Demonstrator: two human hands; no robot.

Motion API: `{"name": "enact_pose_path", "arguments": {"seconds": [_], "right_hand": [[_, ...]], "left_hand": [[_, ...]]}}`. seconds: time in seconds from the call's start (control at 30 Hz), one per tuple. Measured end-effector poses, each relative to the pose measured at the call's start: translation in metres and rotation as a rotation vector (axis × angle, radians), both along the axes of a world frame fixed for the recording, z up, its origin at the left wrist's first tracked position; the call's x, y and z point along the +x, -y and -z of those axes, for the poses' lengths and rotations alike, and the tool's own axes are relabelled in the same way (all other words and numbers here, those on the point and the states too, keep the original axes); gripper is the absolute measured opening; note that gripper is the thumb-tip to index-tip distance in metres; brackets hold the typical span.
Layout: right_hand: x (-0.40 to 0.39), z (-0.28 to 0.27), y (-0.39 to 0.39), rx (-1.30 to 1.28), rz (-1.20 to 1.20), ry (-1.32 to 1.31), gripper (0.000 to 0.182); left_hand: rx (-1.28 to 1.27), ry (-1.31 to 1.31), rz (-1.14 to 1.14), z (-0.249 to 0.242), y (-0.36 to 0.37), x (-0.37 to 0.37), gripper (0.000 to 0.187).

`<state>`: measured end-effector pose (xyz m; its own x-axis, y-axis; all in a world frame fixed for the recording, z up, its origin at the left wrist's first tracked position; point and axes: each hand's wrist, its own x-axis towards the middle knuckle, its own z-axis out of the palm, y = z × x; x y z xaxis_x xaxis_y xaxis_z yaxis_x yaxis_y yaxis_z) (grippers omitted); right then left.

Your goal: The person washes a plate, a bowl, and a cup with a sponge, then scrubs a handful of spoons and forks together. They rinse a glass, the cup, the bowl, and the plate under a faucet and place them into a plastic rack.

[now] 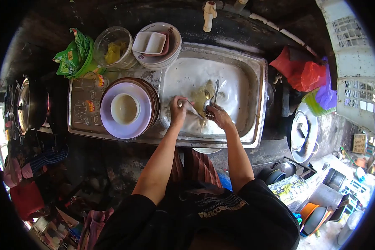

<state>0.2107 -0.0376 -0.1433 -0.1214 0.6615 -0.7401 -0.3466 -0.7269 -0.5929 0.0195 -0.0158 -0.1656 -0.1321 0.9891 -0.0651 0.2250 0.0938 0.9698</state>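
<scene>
Over the metal sink point(237, 77), both my hands are at work with cutlery. My left hand point(178, 113) is closed on a shiny metal utensil that looks like a spoon point(191, 109), slanting down to the right. A few centimetres to its right, my right hand point(220, 117) is wrapped around a small bunch of spoons point(216, 89). Their handles and one bowl stick up above the fingers, and the lower ends are partly hidden by the hand. Beneath the hands, the basin floor looks wet, with brownish residue.
On the drainboard left of the basin stand stacked plates with a white bowl point(125, 109) and glasses point(91, 109). Behind them are a clear tub point(112, 48), stacked bowls point(173, 60) and a green packet point(73, 58). A tap point(209, 16) hangs above; red plastic point(298, 73) lies right.
</scene>
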Motion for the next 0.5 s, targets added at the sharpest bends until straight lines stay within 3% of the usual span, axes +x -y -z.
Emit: {"name": "enact_pose_path", "arguments": {"seconds": [0.07, 0.13, 0.17, 0.2, 0.27, 0.33, 0.4, 0.5], "right_hand": [[0.004, -0.008, -0.001, 0.001, 0.010, -0.018, 0.024], [0.008, -0.015, 0.000, 0.038, 0.009, -0.030, 0.022], [0.007, -0.025, 0.003, 0.221, -0.127, 0.179, 0.018], [0.008, -0.025, 0.002, 0.224, -0.126, 0.179, 0.018], [0.009, -0.025, 0.000, -0.011, 0.049, -0.145, 0.015], [0.009, -0.030, 0.001, 0.008, -0.013, -0.188, 0.014], [0.007, -0.035, 0.001, 0.028, -0.078, -0.228, 0.013], [0.008, -0.026, 0.003, 0.043, -0.069, -0.515, 0.017]], "left_hand": [[-0.382, 0.800, -0.104, -0.040, -0.006, 0.002, 0.016], [-0.345, 0.760, -0.109, -0.037, -0.012, 0.004, 0.015], [-0.387, 0.787, -0.048, -0.038, -0.014, 0.004, 0.015], [-0.429, 0.814, 0.012, -0.038, -0.016, 0.004, 0.016], [-0.492, 0.889, 0.059, -0.035, -0.013, 0.014, 0.014], [-0.704, 0.700, 0.177, -0.035, -0.013, 0.027, 0.014], [-0.738, 0.821, 0.196, -0.041, -0.011, 0.033, 0.015], [-0.737, 1.029, 0.260, -0.032, -0.008, 0.038, 0.015]]}}
